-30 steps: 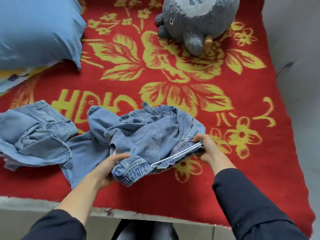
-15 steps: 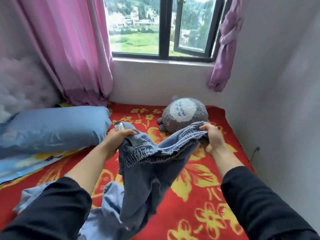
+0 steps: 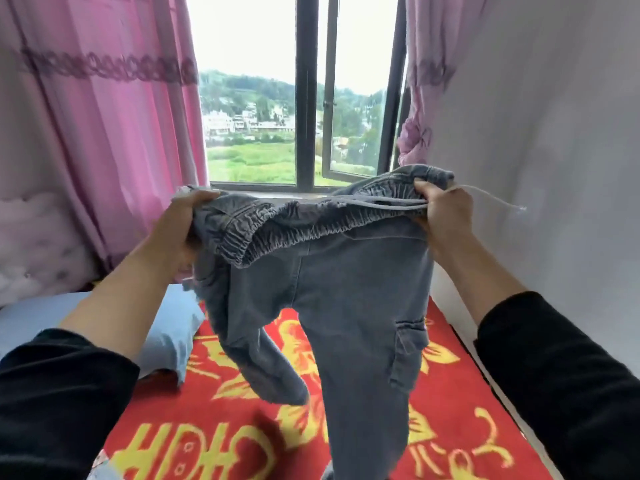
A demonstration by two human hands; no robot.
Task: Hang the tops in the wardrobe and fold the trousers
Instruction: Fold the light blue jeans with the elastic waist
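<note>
Both hands grasp jeans (image 3: 346, 289) at waistband: left hand (image 3: 180, 220), right hand (image 3: 445, 211). Denim soft, floppy, fairly heavy; legs dangle below hands.

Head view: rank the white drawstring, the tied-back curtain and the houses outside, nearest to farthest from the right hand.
1. White drawstring, trailing right from the right hand.
2. Tied-back curtain, above, at the window.
3. Houses, far outside, upper left.
</note>
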